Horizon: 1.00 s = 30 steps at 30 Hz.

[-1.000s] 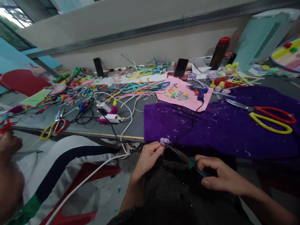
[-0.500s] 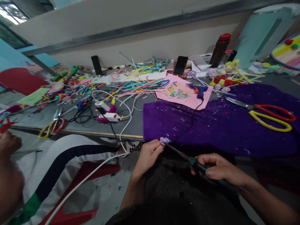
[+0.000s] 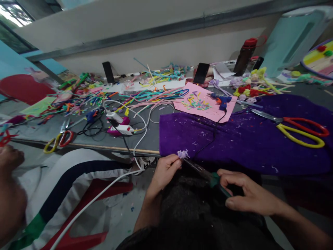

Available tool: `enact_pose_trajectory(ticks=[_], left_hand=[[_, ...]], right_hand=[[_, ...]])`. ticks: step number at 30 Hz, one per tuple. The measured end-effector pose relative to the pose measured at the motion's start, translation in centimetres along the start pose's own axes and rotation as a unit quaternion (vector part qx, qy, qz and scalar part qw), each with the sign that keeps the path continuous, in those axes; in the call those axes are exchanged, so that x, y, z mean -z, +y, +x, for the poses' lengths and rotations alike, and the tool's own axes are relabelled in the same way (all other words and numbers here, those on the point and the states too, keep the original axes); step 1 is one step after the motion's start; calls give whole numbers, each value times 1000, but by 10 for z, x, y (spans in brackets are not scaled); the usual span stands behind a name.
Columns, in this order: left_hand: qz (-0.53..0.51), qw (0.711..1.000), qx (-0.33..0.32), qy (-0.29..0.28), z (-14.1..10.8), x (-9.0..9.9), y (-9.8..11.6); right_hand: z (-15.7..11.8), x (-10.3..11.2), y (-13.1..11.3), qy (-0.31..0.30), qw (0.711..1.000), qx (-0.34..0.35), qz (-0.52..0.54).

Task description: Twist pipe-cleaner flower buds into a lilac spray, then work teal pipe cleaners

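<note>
At the table's front edge, my left hand (image 3: 166,172) pinches a small lilac fluffy flower-like piece (image 3: 182,154) between thumb and fingers. My right hand (image 3: 247,192) grips scissors (image 3: 201,171) with dark green handles and long dark blades. The blade tips meet the underside of the lilac piece, close to my left fingertips; exactly where they touch is hard to see. Beneath and beyond lies a purple towel (image 3: 187,133) dotted with pale fluff. Dark clothing on my lap hides part of the scissors' handles.
Large red-and-yellow scissors (image 3: 299,130) lie on the towel. A blue glue gun (image 3: 221,100) and cut coloured bits rest on pink paper (image 3: 179,104). Power plugs (image 3: 122,129) and a white cable (image 3: 140,146) sit leftward. A co-worker's hand (image 3: 11,158) holds something red.
The scissors' handles have spread apart in my right hand, and its fingers have opened wider. My left hand and the lilac piece have stayed nearly in place.
</note>
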<state>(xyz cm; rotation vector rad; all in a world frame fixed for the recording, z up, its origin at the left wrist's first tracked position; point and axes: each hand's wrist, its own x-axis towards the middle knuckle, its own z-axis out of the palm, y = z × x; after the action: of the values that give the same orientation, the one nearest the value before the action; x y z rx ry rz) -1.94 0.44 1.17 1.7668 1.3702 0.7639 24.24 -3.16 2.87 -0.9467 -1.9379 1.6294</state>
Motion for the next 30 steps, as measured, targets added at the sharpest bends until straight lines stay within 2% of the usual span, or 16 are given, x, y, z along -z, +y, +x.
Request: enact_pose_trajectory(ticks=[4, 8, 21, 25, 30], left_hand=[[-140, 986, 86, -27, -1, 4, -5], [-240, 964, 108, -43, -2, 4, -9], [-164, 980, 97, -61, -4, 4, -6], [-218, 970, 89, -61, -4, 2, -7], [-350, 927, 123, -53, -5, 5, -7]], right_hand=[[-8, 2, -3, 3, 1000, 5, -9], [-11, 2, -3, 6, 1000, 3, 9], [-2, -5, -2, 4, 998, 41, -40], [-3, -3, -1, 12, 998, 38, -40], [-8, 3, -1, 47, 995, 39, -84]])
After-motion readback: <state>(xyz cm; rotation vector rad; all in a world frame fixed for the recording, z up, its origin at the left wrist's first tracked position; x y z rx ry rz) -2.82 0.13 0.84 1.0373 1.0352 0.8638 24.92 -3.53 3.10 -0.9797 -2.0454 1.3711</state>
